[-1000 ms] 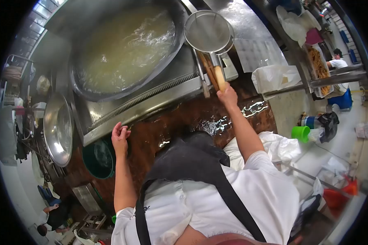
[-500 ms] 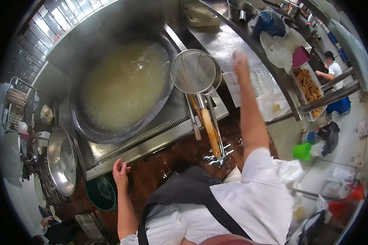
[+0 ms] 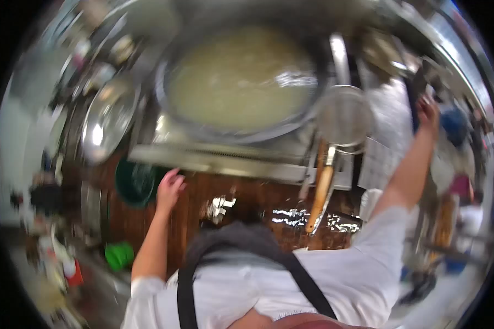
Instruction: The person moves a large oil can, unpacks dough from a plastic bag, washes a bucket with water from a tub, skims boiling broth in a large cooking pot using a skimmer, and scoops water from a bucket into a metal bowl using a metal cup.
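My right hand [image 3: 428, 111] is stretched far out over the right-hand steel counter, its fingertips by a shiny metal piece that looks like a pot handle [image 3: 429, 90]. Blur hides whether they grip it. My left hand [image 3: 171, 189] hangs with loosely bent fingers and nothing in it, in front of the stove edge [image 3: 203, 162] and beside a dark green bucket [image 3: 134, 183]. A large wok [image 3: 237, 136] with cloudy yellowish liquid [image 3: 230, 88] stands on the stove. To its right lies a round mesh strainer [image 3: 343, 115] with a wooden handle [image 3: 321, 189].
A shiny metal basin [image 3: 110, 120] leans left of the stove. The steel counter [image 3: 387, 101] runs along the right, with a blue bundle [image 3: 454, 127] past my right hand. A bright green tub [image 3: 119, 256] is at lower left. The brown floor [image 3: 247, 192] looks wet.
The view has turned, so the wok and strainer now appear farther right. My right hand has reached farther along the counter, towards the pot and blue bundle. My left hand stays empty near the stove front.
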`<state>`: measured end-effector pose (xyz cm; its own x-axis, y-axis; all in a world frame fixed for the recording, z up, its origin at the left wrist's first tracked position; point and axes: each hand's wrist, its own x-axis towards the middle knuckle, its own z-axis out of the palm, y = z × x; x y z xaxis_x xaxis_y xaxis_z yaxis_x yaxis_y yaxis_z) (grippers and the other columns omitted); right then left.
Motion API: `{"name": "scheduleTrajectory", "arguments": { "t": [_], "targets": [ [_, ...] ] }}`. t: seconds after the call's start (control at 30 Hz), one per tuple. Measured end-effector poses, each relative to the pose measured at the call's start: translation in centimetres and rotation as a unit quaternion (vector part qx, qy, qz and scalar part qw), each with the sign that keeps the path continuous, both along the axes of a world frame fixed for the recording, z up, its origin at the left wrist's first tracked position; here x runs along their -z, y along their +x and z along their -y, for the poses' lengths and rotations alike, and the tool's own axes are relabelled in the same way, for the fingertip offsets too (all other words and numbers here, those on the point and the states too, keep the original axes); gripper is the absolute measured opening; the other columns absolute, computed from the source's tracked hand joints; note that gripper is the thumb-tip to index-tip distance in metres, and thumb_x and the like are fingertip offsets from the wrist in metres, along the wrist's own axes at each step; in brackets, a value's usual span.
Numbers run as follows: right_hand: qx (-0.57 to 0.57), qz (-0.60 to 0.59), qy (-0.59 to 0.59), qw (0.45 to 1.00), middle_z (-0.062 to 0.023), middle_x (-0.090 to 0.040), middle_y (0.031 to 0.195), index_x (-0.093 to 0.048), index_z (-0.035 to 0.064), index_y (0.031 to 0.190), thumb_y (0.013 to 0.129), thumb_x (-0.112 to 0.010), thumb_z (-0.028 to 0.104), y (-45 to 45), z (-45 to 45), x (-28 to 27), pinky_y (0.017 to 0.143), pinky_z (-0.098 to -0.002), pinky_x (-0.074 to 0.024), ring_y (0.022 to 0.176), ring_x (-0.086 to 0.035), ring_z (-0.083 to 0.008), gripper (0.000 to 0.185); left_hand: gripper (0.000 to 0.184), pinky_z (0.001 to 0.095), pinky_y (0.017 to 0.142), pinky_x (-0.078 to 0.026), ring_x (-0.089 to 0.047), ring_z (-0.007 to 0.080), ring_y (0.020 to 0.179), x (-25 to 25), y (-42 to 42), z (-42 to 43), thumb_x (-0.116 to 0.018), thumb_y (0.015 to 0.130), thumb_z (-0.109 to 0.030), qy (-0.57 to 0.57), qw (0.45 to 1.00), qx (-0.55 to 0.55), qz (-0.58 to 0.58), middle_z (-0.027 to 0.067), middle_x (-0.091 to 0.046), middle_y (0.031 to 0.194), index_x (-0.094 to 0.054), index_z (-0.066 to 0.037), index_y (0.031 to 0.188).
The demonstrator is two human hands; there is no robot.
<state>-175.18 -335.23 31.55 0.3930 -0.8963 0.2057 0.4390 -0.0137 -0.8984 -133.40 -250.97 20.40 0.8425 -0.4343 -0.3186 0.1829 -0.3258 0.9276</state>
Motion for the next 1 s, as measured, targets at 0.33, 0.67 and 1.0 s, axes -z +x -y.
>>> {"name": "scheduleTrajectory", "arguments": {
  "t": [0.33, 0.67, 1.0],
  "targets": [
    [-0.306, -0.255, 0.085, 0.913, -0.0007, -0.060, 0.086, -0.052, 0.0038, 0.130, 0.097, -0.055, 0.031, 24.3, -53.3, 3.2, 0.056, -0.0229, -0.0456, 0.065, -0.055, -0.0112, 0.043, 0.045, 0.0336, 0.089, -0.055, -0.065, 0.0197, 0.101, -0.6, -1.1, 7.1, -0.054, 0.101, -0.034, -0.210, 0.962, 0.116, -0.127, 0.0131, -0.064, 0.117, -0.053, 0.000, 0.131],
    [-0.626, -0.297, -0.124, 0.710, -0.0135, -0.062, 0.111, -0.040, 0.0022, 0.144, 0.098, -0.060, 0.022, 41.3, -78.7, 12.4, 0.088, -0.0331, -0.0493, 0.097, -0.061, -0.0192, 0.054, 0.030, 0.0363, 0.048, -0.050, -0.052, 0.0173, 0.055, 10.5, 16.6, -21.9, -0.069, 0.092, -0.033, -0.147, 0.886, -0.367, -0.242, 0.0035, -0.051, 0.072, -0.055, -0.006, 0.089],
    [-0.424, -0.628, -0.053, 0.650, -0.0182, -0.069, 0.106, -0.056, -0.0002, 0.126, 0.098, -0.061, 0.025, 43.3, -87.0, 29.5, 0.084, -0.0384, -0.0526, 0.099, -0.067, -0.0274, 0.039, 0.036, 0.0513, 0.077, -0.053, -0.069, 0.0391, 0.091, 51.2, 37.3, -47.9, -0.055, 0.095, -0.029, 0.504, 0.854, 0.130, -0.002, 0.0245, -0.069, 0.089, -0.064, 0.005, 0.103]
  ]
}}
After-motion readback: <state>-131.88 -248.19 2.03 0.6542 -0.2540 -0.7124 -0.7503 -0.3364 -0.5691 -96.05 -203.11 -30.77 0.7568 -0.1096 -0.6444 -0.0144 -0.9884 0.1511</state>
